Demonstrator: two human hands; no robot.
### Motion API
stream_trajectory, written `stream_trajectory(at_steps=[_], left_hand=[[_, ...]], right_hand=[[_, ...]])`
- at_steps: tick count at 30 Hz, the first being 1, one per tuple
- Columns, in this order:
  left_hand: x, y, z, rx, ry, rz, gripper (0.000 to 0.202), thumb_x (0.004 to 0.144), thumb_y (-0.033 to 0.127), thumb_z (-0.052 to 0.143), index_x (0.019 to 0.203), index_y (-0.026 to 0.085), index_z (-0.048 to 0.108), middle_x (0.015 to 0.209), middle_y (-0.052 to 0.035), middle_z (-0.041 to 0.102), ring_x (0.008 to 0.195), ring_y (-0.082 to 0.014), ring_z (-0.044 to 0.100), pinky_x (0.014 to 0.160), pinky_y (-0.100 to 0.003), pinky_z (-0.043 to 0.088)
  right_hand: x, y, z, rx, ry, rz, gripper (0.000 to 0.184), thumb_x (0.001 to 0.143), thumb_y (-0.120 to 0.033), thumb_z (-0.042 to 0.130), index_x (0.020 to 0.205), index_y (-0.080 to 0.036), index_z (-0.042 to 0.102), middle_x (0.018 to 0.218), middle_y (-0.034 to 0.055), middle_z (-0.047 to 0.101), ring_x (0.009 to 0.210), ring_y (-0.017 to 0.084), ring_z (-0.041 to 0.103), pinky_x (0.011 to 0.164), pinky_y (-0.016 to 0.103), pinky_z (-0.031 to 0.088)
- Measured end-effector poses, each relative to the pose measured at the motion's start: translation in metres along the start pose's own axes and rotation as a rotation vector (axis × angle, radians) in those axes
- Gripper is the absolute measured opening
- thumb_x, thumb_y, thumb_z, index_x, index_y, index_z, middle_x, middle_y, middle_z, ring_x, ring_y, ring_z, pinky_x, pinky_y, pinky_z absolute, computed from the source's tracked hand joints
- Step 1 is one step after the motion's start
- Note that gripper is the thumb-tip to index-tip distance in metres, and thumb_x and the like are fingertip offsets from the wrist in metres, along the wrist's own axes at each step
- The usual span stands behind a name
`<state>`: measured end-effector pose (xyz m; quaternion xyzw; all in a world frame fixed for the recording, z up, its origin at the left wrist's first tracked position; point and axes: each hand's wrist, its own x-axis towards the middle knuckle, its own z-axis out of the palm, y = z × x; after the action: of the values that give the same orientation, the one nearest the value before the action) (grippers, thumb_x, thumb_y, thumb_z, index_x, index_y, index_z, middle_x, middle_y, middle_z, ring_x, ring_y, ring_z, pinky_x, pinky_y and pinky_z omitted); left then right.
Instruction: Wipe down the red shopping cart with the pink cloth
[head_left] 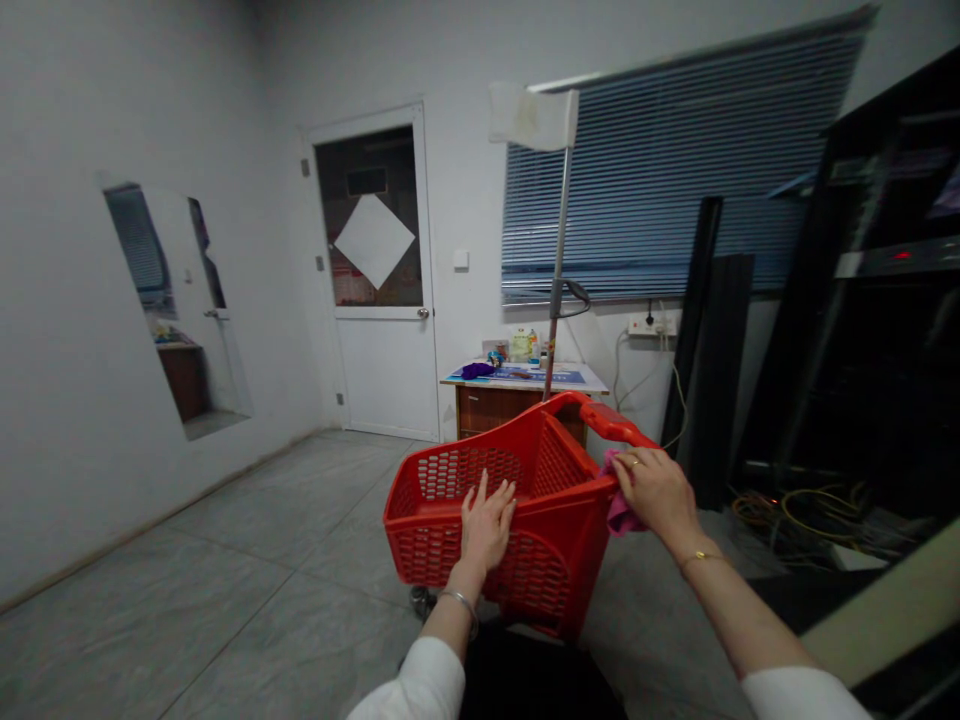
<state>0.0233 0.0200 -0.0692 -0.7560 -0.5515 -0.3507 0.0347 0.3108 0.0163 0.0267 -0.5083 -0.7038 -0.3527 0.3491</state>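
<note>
A red plastic mesh shopping cart (450, 520) stands in front of me, with a red handle (611, 423) along its far side. My left hand (487, 522) lies flat against the cart's near rim, fingers apart and gripping nothing. My right hand (651, 490) presses a pink cloth (621, 512) onto the cart's right rim, and part of the cloth hangs below my fingers. A metal pole (559, 250) rises from the cart's far end, topped by a white flag (532, 115).
Behind the cart stands a wooden desk (487, 410) holding bottles and a purple item. A white door (382, 370) lies beyond it. Tall black panels (712, 340) and tangled yellow cables (795, 515) sit to the right. Grey floor tiles (225, 600) spread to the left.
</note>
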Motion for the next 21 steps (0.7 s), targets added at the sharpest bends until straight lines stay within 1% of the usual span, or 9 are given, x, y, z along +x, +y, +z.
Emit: stream_trajectory(at_steps=[3, 4, 6, 8, 11, 14, 16, 18, 21], left_hand=[[0.000, -0.001, 0.001, 0.000, 0.003, 0.000, 0.039, 0.102, 0.038, 0.034, 0.138, 0.035, 0.050, 0.143, 0.0038, 0.052, 0.147, -0.0212, 0.018, 0.116, -0.051, 0.022], [0.001, -0.002, 0.000, 0.003, 0.001, -0.001, 0.039, 0.102, 0.038, 0.034, 0.137, 0.035, 0.050, 0.142, 0.0036, 0.053, 0.147, -0.0213, 0.018, 0.116, -0.051, 0.022], [0.001, -0.004, 0.000, 0.003, -0.007, 0.005, 0.039, 0.102, 0.037, 0.035, 0.137, 0.036, 0.050, 0.142, 0.0037, 0.053, 0.147, -0.0214, 0.018, 0.116, -0.051, 0.022], [0.002, -0.005, -0.002, -0.002, -0.019, 0.013, 0.038, 0.102, 0.038, 0.034, 0.136, 0.036, 0.051, 0.142, 0.0042, 0.053, 0.147, -0.0215, 0.018, 0.116, -0.051, 0.022], [0.003, -0.007, -0.005, 0.005, -0.032, 0.013, 0.038, 0.102, 0.038, 0.035, 0.136, 0.037, 0.051, 0.142, 0.0040, 0.053, 0.147, -0.0218, 0.018, 0.116, -0.053, 0.022], [0.004, -0.010, -0.009, 0.005, -0.040, 0.008, 0.038, 0.101, 0.038, 0.036, 0.136, 0.036, 0.051, 0.141, 0.0031, 0.053, 0.147, -0.0221, 0.019, 0.116, -0.053, 0.023], [0.004, -0.016, -0.012, -0.010, -0.052, 0.004, 0.038, 0.102, 0.038, 0.035, 0.135, 0.036, 0.052, 0.141, 0.0033, 0.054, 0.147, -0.0223, 0.018, 0.116, -0.053, 0.023], [0.004, -0.023, -0.015, -0.020, -0.067, 0.004, 0.037, 0.102, 0.039, 0.035, 0.134, 0.036, 0.053, 0.141, 0.0038, 0.054, 0.147, -0.0223, 0.018, 0.115, -0.052, 0.024], [0.004, -0.032, -0.020, -0.014, -0.076, 0.005, 0.037, 0.102, 0.038, 0.035, 0.134, 0.037, 0.054, 0.140, 0.0038, 0.054, 0.147, -0.0215, 0.018, 0.115, -0.050, 0.025]], right_hand=[[0.001, 0.024, -0.003, -0.068, 0.012, 0.039, 0.029, 0.094, -0.034, 0.047, 0.087, -0.017, 0.070, 0.088, 0.0079, 0.066, 0.083, 0.018, 0.050, 0.076, 0.031, 0.035], [0.001, 0.025, -0.003, -0.088, 0.012, 0.045, 0.029, 0.094, -0.034, 0.047, 0.087, -0.017, 0.070, 0.087, 0.0080, 0.065, 0.082, 0.018, 0.049, 0.076, 0.032, 0.034], [0.001, 0.014, -0.003, -0.119, 0.015, 0.053, 0.029, 0.094, -0.034, 0.047, 0.086, -0.017, 0.069, 0.085, 0.0075, 0.064, 0.080, 0.018, 0.048, 0.075, 0.032, 0.033], [0.000, -0.011, -0.001, -0.130, 0.019, 0.050, 0.028, 0.094, -0.032, 0.047, 0.083, -0.018, 0.068, 0.080, 0.0066, 0.061, 0.077, 0.018, 0.047, 0.073, 0.032, 0.031], [-0.001, -0.064, 0.003, -0.089, -0.005, 0.014, 0.027, 0.094, -0.028, 0.047, 0.077, -0.018, 0.065, 0.075, 0.0058, 0.058, 0.075, 0.017, 0.045, 0.072, 0.033, 0.029], [-0.004, -0.117, 0.011, -0.015, -0.053, -0.058, 0.024, 0.094, -0.023, 0.047, 0.079, -0.020, 0.065, 0.076, 0.0053, 0.059, 0.076, 0.018, 0.046, 0.072, 0.033, 0.028], [-0.004, -0.136, 0.014, 0.013, -0.074, -0.108, 0.022, 0.094, -0.023, 0.049, 0.080, -0.020, 0.066, 0.077, 0.0050, 0.060, 0.077, 0.018, 0.047, 0.071, 0.033, 0.028], [-0.001, -0.136, 0.012, 0.031, -0.100, -0.145, 0.021, 0.094, -0.025, 0.049, 0.083, -0.022, 0.067, 0.079, 0.0047, 0.061, 0.077, 0.017, 0.048, 0.069, 0.033, 0.028], [0.008, -0.104, 0.000, 0.031, -0.138, -0.151, 0.026, 0.096, -0.030, 0.047, 0.082, -0.022, 0.068, 0.080, 0.0045, 0.063, 0.078, 0.017, 0.050, 0.069, 0.032, 0.029]])
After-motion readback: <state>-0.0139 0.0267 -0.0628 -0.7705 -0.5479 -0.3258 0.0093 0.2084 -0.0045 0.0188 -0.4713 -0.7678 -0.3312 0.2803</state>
